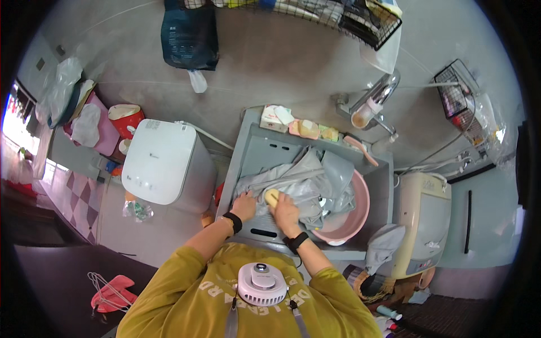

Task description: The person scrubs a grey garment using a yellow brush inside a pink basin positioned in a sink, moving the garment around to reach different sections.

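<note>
A wet grey garment (291,173) lies bunched over the ribbed washboard part of a grey laundry sink (241,150). My left hand (244,207) rests on the garment's left edge with its fingers bent; whether it pinches the cloth is hard to tell. A yellow bar, apparently soap (271,197), is in my right hand (286,214), against the garment. The garment's right part hangs into a pink basin (362,198), which holds cloudy water. A translucent grey plastic scoop or container (338,171) leans there on the cloth.
Along the sink's back ledge are a small box (271,122), soap pieces in dishes (307,129) and a pink brush (361,150). A faucet (372,101) is above. A white lidded appliance (158,162) stands left, a cream washing machine (422,224) right. Grey cloth (384,245) hangs at the sink's right corner.
</note>
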The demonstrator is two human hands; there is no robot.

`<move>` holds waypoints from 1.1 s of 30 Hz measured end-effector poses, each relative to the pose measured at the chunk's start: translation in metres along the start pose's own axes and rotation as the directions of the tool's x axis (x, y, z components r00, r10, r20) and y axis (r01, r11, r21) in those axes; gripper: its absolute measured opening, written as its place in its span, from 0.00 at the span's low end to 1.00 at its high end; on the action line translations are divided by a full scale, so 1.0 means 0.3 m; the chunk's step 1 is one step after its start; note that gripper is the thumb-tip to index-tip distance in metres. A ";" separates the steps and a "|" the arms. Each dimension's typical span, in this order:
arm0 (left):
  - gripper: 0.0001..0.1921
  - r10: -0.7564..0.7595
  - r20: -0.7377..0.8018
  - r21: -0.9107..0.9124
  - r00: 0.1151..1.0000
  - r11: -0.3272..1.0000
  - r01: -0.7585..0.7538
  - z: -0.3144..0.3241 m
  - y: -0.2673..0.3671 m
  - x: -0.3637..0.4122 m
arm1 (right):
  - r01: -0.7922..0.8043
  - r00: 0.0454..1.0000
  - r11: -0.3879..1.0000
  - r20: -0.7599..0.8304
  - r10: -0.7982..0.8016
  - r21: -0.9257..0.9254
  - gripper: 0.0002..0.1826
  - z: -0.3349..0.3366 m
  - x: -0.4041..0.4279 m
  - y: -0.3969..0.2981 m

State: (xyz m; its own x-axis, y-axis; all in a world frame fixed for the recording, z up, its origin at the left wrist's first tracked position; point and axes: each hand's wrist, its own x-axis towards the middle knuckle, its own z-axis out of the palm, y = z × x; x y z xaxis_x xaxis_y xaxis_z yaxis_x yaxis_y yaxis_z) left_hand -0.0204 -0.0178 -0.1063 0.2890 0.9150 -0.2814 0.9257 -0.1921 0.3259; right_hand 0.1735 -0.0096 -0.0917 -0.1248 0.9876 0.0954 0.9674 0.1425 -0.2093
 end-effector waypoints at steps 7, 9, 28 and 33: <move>0.10 -0.092 -0.049 -0.124 0.995 0.989 0.085 0.037 -0.001 0.009 | -0.192 0.981 0.977 -0.061 0.187 -0.089 0.29 -0.083 0.038 0.103; 0.10 -0.047 -0.047 -0.088 0.998 0.995 0.043 -0.019 0.026 -0.001 | -0.256 0.966 0.965 -0.052 0.253 -0.059 0.30 -0.033 -0.001 0.029; 0.10 0.130 -0.145 -0.961 0.981 0.218 -0.172 -0.388 0.215 0.102 | -0.110 0.969 0.501 -0.020 0.247 0.858 0.27 -0.314 -0.055 -0.149; 0.25 0.410 -0.094 -0.920 0.907 0.311 -0.236 -0.478 0.225 0.031 | -0.017 0.920 0.352 -0.123 0.373 0.936 0.25 -0.321 0.012 -0.104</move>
State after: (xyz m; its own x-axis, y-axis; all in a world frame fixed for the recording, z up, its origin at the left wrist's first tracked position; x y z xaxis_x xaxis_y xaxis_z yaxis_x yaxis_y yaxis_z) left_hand 0.0098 0.0287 0.0425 0.6184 0.7850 -0.0367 -0.0048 0.0505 0.9987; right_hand 0.1642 -0.0169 0.0088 0.2727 0.9533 0.1300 0.1368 0.0953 -0.9860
